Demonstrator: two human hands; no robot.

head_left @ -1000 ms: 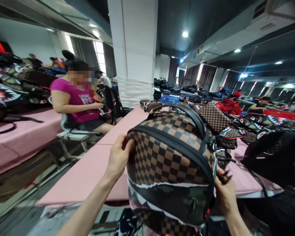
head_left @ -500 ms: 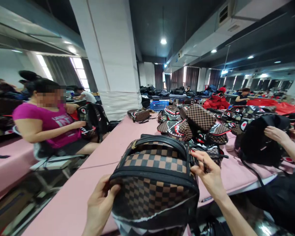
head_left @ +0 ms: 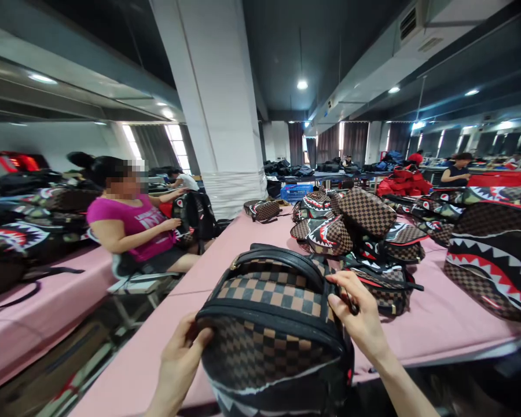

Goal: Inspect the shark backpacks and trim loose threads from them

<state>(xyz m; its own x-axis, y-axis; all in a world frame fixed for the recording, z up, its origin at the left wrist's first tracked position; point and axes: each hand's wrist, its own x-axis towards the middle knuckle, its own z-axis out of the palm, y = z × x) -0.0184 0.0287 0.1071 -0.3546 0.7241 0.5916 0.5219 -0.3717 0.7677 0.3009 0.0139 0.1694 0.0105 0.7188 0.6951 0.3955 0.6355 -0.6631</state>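
A brown-and-black checkered backpack (head_left: 269, 341) with black trim and a looped top handle (head_left: 282, 258) stands in front of me on the pink table (head_left: 125, 362). My left hand (head_left: 182, 353) grips its upper left edge between thumb and fingers. At the far right corner, beside the handle's end, my right hand (head_left: 356, 304) pinches the bag's edge, and a small dark piece shows under its fingers. Part of a white-edged print shows low on the backpack's front; its bottom lies outside the view.
Several checkered shark-mouth bags (head_left: 356, 217) are heaped beyond my right hand. A large shark-print backpack (head_left: 495, 260) stands at the right. To the left, a seated person in a pink shirt (head_left: 125, 223) handles a black backpack (head_left: 195, 211). A white pillar (head_left: 219, 116) rises behind the table.
My view has swung left. The co-worker's hands and black bag at the right are gone from view, and a shark-print backpack shows there. Both my hands stay on the backpack.
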